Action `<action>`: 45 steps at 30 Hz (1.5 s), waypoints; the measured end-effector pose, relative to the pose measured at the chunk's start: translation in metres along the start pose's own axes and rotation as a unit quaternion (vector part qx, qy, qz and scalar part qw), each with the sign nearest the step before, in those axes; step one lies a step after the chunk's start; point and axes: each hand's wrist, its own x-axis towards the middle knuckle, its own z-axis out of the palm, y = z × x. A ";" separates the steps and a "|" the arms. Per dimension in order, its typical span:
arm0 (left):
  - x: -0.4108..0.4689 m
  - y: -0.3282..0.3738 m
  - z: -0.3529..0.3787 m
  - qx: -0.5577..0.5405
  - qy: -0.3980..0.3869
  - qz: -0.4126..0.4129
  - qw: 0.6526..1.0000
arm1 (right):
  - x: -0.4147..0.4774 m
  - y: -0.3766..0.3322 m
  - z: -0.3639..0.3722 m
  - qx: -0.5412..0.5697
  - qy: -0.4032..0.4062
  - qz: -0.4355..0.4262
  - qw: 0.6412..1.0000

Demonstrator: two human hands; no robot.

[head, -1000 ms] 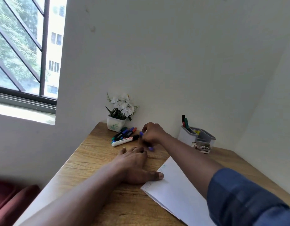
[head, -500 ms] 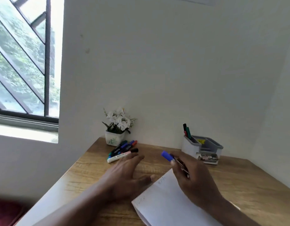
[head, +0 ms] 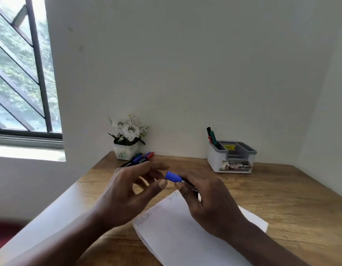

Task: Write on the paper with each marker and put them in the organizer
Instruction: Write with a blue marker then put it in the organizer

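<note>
My right hand (head: 208, 200) grips a blue-capped marker (head: 173, 177) above the white paper (head: 178, 233), cap pointing left. My left hand (head: 131, 192) hovers just left of the cap with fingers spread, thumb tip close to it, holding nothing. Faint writing shows at the paper's top left edge. A pile of several markers (head: 142, 157) lies at the back left, partly hidden behind my left fingers. The white and grey organizer (head: 231, 160) stands at the back right with three markers (head: 212, 137) upright in its left compartment.
A small white pot of white flowers (head: 127, 139) sits against the wall by the marker pile. The wooden desk (head: 281, 198) meets walls at the back and right. A barred window (head: 22, 73) is at the left.
My right hand picked the blue marker from the pile and carried it back over the paper. My left hand lifted off the desk and came up beside the cap.
</note>
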 end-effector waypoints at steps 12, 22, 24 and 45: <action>-0.002 -0.002 0.005 -0.024 -0.029 -0.019 0.999 | -0.004 -0.007 0.005 -0.022 -0.045 0.017 0.999; -0.002 -0.002 0.007 -0.032 -0.022 -0.009 0.999 | -0.005 -0.010 0.000 -0.070 -0.016 0.018 0.997; -0.001 -0.001 0.007 -0.032 -0.014 -0.008 0.999 | -0.005 -0.008 0.000 -0.089 -0.012 0.017 0.996; 0.009 -0.025 -0.004 0.217 -0.103 -0.208 0.948 | 0.003 0.014 -0.005 0.245 -0.021 0.216 0.945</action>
